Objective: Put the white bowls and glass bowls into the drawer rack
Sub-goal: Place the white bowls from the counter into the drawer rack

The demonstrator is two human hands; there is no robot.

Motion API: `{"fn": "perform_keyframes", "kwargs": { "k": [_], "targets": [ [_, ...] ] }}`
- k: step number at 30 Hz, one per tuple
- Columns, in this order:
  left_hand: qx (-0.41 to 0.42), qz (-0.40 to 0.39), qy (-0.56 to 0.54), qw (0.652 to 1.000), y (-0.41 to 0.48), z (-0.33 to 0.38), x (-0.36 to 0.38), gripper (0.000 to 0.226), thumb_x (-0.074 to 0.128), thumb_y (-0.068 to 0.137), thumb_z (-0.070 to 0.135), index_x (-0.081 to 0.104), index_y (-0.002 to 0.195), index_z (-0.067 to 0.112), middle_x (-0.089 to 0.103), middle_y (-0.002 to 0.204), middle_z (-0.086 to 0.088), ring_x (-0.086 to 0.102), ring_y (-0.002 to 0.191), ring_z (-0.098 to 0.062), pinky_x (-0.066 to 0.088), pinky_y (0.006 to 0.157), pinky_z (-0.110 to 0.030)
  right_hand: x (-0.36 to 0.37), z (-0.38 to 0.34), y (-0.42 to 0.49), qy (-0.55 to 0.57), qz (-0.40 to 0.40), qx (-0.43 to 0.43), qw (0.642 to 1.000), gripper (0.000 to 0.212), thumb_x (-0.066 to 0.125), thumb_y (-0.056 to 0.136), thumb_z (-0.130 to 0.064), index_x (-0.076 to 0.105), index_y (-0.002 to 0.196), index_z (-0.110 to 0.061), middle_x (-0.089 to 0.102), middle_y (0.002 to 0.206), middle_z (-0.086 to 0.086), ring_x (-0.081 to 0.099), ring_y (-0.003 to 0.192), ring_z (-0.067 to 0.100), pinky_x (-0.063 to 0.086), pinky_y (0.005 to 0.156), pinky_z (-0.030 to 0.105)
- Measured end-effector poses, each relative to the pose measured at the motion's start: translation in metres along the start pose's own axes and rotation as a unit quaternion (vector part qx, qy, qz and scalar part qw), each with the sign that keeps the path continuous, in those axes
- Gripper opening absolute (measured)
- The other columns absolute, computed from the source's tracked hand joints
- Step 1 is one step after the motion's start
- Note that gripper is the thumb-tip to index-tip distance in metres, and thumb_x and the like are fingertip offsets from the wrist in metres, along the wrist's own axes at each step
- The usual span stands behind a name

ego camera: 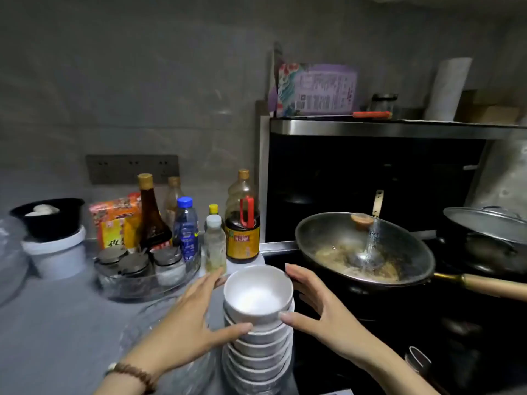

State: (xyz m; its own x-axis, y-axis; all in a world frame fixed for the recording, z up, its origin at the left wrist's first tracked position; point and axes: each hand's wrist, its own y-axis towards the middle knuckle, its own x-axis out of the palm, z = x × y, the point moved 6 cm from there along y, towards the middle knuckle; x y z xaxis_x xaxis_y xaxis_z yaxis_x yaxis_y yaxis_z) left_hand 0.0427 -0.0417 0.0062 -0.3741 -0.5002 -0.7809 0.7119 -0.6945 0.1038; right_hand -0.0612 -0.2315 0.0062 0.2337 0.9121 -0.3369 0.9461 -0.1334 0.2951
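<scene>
A tall stack of several white bowls stands at the counter's front edge, beside the stove. My left hand is at the stack's left side, its fingers stretched past the top bowl and its thumb touching the rim of a bowl just below. My right hand mirrors it on the right, thumb tip against the upper bowls and fingers straight beside the top rim. A clear glass bowl lies under my left forearm, partly hidden. The drawer rack is out of view.
Directly behind the stack stand sauce bottles and a glass tray of spice jars. On the stove to the right sits a wok with a ladle and a long handle, and a lidded pot beyond it. A white tub stands far left.
</scene>
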Motion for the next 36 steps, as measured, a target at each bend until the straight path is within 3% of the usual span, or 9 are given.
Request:
{"fn": "perform_keyframes", "kwargs": {
  "k": [3,7,14,18,22,25,29,33,36],
  "targets": [
    [0.014,0.029,0.008,0.999,0.002,-0.001,0.001,0.118,0.052,0.045,0.092,0.007,0.143,0.043,0.026,0.147,0.021,0.027,0.131,0.0,0.026,0.114,-0.032,0.007,0.003,0.004,-0.019,0.0,-0.022,1.0,0.076,0.08,0.064,-0.048,0.041,0.129,-0.046,0.05,0.133,-0.029,0.045,0.127,-0.007,0.038,0.101,0.009],
    [0.05,0.061,0.006,0.997,0.008,-0.002,0.002,0.106,0.055,0.048,0.089,0.02,0.138,0.046,0.032,0.146,0.016,0.034,0.13,-0.003,0.033,0.111,-0.035,0.011,0.006,0.007,-0.049,0.018,-0.037,0.998,0.072,0.08,0.065,-0.048,0.043,0.126,-0.048,0.054,0.13,-0.025,0.049,0.124,-0.005,0.042,0.098,0.01],
    [0.093,0.06,-0.039,0.993,0.011,0.005,0.003,0.077,0.058,0.052,0.082,0.033,0.119,0.053,0.044,0.125,0.025,0.043,0.112,0.005,0.037,0.092,-0.018,0.013,0.003,0.008,-0.047,0.047,-0.043,0.997,0.07,0.08,0.06,-0.052,0.048,0.122,-0.043,0.056,0.127,-0.023,0.05,0.12,-0.008,0.042,0.094,0.007],
    [0.115,0.059,-0.046,0.991,0.012,0.012,-0.002,0.069,0.063,0.053,0.077,0.034,0.112,0.057,0.046,0.119,0.029,0.045,0.114,0.003,0.038,0.095,-0.02,0.011,-0.002,0.005,-0.056,0.064,-0.049,0.995,0.065,0.081,0.061,-0.051,0.051,0.119,-0.047,0.057,0.123,-0.028,0.05,0.12,-0.008,0.042,0.097,0.011],
    [0.149,0.086,-0.093,0.981,0.01,0.027,-0.016,0.072,0.064,0.053,0.075,0.039,0.116,0.053,0.048,0.116,0.034,0.046,0.114,0.007,0.041,0.094,-0.017,0.004,-0.02,0.005,-0.036,0.093,-0.076,0.992,0.063,0.08,0.061,-0.05,0.054,0.117,-0.044,0.06,0.125,-0.019,0.051,0.122,0.001,0.043,0.102,0.023],
    [0.186,0.114,-0.163,0.962,0.002,0.048,-0.025,0.068,0.066,0.061,0.065,0.042,0.122,0.045,0.05,0.118,0.032,0.048,0.11,0.015,0.042,0.079,-0.003,-0.002,-0.043,-0.001,-0.003,0.109,-0.1,0.989,0.057,0.082,0.064,-0.042,0.057,0.115,-0.034,0.063,0.124,-0.009,0.056,0.12,0.01,0.047,0.1,0.033],
    [0.222,0.1,-0.358,0.901,-0.018,0.084,-0.016,0.054,0.062,0.072,0.046,0.042,0.121,0.039,0.055,0.119,0.012,0.062,0.1,0.005,0.051,0.072,-0.011,-0.01,-0.071,-0.025,0.08,0.14,-0.123,0.979,0.042,0.079,0.065,-0.029,0.058,0.1,-0.017,0.07,0.105,0.001,0.069,0.091,0.008,0.053,0.071,0.019],
    [0.182,0.046,-0.488,0.853,-0.037,0.115,0.024,0.073,0.058,0.064,0.062,0.034,0.13,0.041,0.053,0.125,0.0,0.064,0.106,-0.021,0.057,0.07,-0.027,-0.012,-0.075,-0.068,0.099,0.154,-0.103,0.978,0.036,0.074,0.073,-0.026,0.059,0.097,-0.004,0.071,0.081,-0.001,0.068,0.074,0.006,0.054,0.066,0.016],
    [0.156,0.006,-0.524,0.837,-0.051,0.133,0.058,0.069,0.058,0.059,0.068,0.041,0.121,0.043,0.055,0.122,-0.001,0.064,0.105,-0.022,0.058,0.072,-0.031,-0.022,-0.062,-0.108,0.091,0.168,-0.079,0.978,0.04,0.071,0.077,-0.027,0.063,0.109,-0.005,0.072,0.088,-0.001,0.07,0.083,0.007,0.056,0.072,0.018]
  ]
}}
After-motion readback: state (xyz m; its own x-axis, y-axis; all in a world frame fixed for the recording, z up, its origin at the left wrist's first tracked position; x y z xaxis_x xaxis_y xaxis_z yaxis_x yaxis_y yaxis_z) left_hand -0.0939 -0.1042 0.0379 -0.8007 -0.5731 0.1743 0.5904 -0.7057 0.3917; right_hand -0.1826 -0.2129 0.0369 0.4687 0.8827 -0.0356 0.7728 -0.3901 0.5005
